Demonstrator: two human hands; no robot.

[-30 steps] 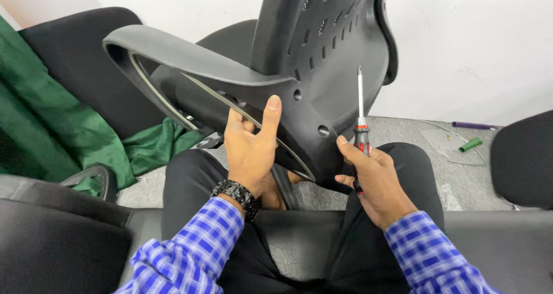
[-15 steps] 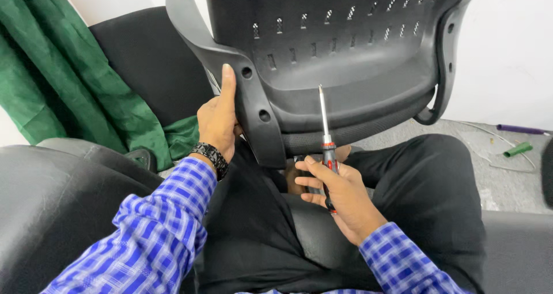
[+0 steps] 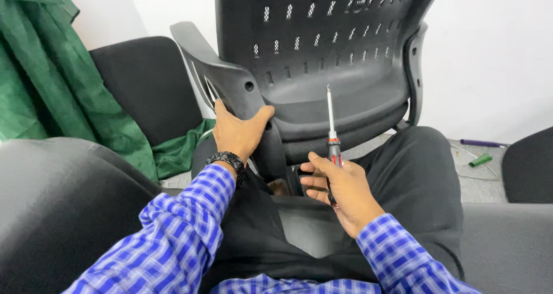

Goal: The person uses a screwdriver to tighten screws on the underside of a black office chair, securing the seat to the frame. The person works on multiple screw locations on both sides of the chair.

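since chair back [image 3: 322,69] tilted upright | left hand [image 3: 239,134] apparently regripped | screwdriver [image 3: 332,138] held

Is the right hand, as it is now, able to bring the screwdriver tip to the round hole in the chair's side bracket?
Probably yes. The right hand holds the screwdriver upright, with open space between its tip and the round hole. The left hand grips the bracket just below the hole, without covering it.
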